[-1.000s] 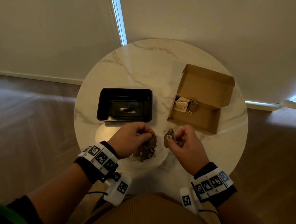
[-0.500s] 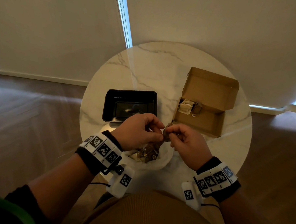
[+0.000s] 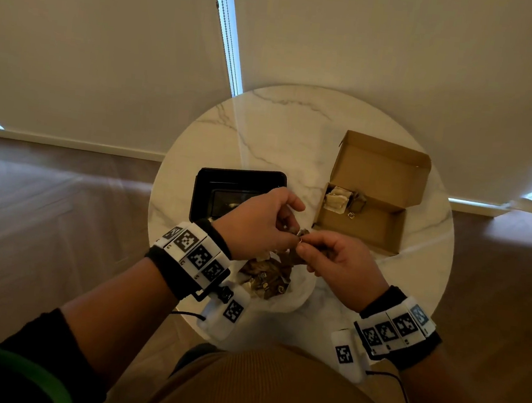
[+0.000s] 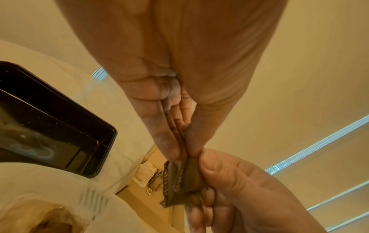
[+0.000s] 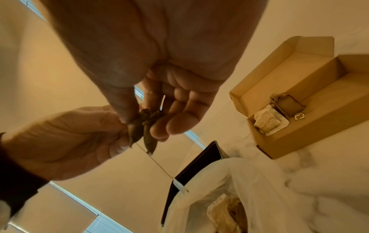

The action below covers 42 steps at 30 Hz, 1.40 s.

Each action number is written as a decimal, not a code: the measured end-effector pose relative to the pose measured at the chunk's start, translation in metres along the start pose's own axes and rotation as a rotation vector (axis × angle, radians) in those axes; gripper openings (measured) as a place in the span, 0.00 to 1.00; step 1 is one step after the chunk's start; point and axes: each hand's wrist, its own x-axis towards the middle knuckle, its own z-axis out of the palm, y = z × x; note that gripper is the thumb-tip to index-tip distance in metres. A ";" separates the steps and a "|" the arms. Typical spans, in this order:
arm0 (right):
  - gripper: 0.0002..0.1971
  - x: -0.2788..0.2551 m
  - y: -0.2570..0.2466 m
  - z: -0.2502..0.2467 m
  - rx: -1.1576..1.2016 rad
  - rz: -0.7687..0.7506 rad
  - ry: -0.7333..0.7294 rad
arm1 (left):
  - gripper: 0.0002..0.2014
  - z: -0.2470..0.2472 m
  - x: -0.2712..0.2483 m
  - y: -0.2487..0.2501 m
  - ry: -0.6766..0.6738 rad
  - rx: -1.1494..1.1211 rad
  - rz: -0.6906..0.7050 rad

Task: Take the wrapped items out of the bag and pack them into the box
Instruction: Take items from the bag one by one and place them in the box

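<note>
Both hands meet above the open white bag (image 3: 294, 297), pinching one small brown wrapped item (image 3: 303, 233) between them. My left hand (image 3: 291, 233) holds its top edge between thumb and fingers (image 4: 169, 146). My right hand (image 3: 303, 248) pinches its other side, as the right wrist view shows on the brown item (image 5: 139, 129). A thin string with a white tag (image 5: 180, 187) hangs from it. More brown wrapped items (image 3: 266, 277) lie in the bag. The open cardboard box (image 3: 382, 236) holds a pale wrapped item (image 3: 335, 198) and a brown one (image 3: 358, 198) at its left end.
A black plastic tray (image 3: 206, 191) sits left of the box on the round marble table (image 3: 282, 130), partly hidden behind my left hand. The box lid (image 3: 383, 167) stands open at the back. Wooden floor surrounds the table.
My left hand left the items in the bag and came across to the right hand. Both now pinch the brown item that the right hand held alone.
</note>
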 end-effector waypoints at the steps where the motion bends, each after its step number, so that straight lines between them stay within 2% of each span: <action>1: 0.06 0.000 0.000 0.000 0.012 0.000 0.002 | 0.24 0.000 0.000 0.001 0.010 -0.029 0.004; 5: 0.04 0.000 -0.001 -0.001 0.155 0.052 0.066 | 0.14 -0.003 0.001 -0.001 0.063 -0.090 0.038; 7: 0.05 0.000 -0.002 -0.003 0.238 0.083 0.111 | 0.13 -0.005 0.001 -0.006 0.067 -0.131 0.036; 13: 0.07 0.006 -0.007 -0.010 0.729 0.257 0.197 | 0.06 -0.006 -0.001 -0.026 0.036 -0.132 0.026; 15: 0.06 0.009 -0.007 -0.011 0.808 0.276 0.192 | 0.06 -0.003 0.000 -0.028 0.032 -0.112 0.025; 19: 0.11 0.013 -0.009 -0.009 0.940 0.312 0.203 | 0.08 0.007 -0.001 -0.026 0.033 -0.051 0.046; 23: 0.09 0.018 -0.011 -0.004 1.030 0.318 0.212 | 0.11 0.017 0.003 -0.019 0.084 0.137 0.086; 26: 0.07 0.023 -0.012 0.003 0.978 0.300 0.285 | 0.15 0.025 0.006 -0.014 0.068 0.406 0.095; 28: 0.06 0.026 -0.013 0.008 0.860 0.261 0.364 | 0.17 0.032 0.007 -0.011 0.063 0.515 0.068; 32: 0.08 0.032 -0.006 0.016 0.436 0.182 0.509 | 0.20 0.042 0.002 -0.003 0.094 0.618 0.072; 34: 0.09 0.035 -0.001 0.019 0.270 0.145 0.547 | 0.20 0.046 -0.002 0.003 0.065 0.700 0.068; 38: 0.11 0.038 0.005 0.023 0.068 0.100 0.545 | 0.17 0.048 -0.006 0.009 0.024 0.825 0.073; 42: 0.10 0.037 0.007 0.023 -0.068 0.062 0.532 | 0.13 0.047 -0.008 0.003 0.009 0.796 0.081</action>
